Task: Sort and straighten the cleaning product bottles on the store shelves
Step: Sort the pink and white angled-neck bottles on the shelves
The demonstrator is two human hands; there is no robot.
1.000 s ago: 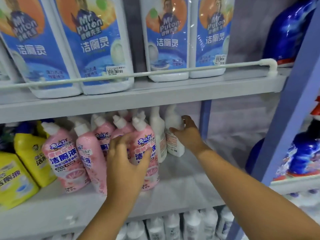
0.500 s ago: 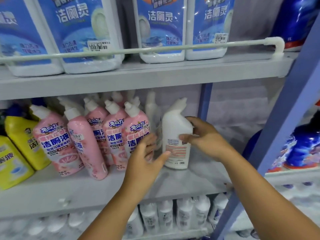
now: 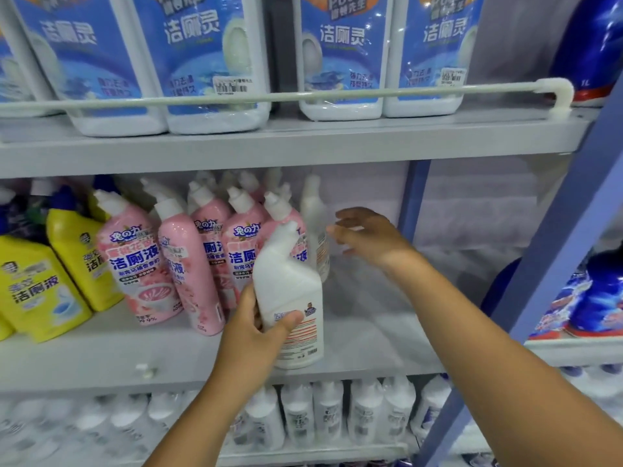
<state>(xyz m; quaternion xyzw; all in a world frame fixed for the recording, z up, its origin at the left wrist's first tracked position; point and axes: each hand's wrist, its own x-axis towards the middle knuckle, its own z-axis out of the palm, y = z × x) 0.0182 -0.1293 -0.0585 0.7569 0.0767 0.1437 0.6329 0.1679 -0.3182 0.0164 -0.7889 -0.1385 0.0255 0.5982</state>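
My left hand [image 3: 254,335] grips a white angled-neck bottle [image 3: 291,291] near the front edge of the middle shelf [image 3: 101,355], its back label facing me. My right hand [image 3: 367,235] hovers open deeper in the shelf, fingers spread, close to a second white bottle [image 3: 315,227] standing at the back. A tight cluster of pink bottles [image 3: 182,261] leans left of the held bottle. Yellow bottles [image 3: 43,281] stand at the far left.
Large white-and-blue jugs [image 3: 209,62] fill the top shelf behind a white guard rail [image 3: 371,92]. Several small white bottles [image 3: 330,412] line the shelf below. A blue upright post [image 3: 556,264] stands at right, with dark blue bottles [image 3: 596,298] beyond it.
The white bottle passed from my right hand to my left and came forward to the shelf's front. My right hand let go and reached back in, now open.
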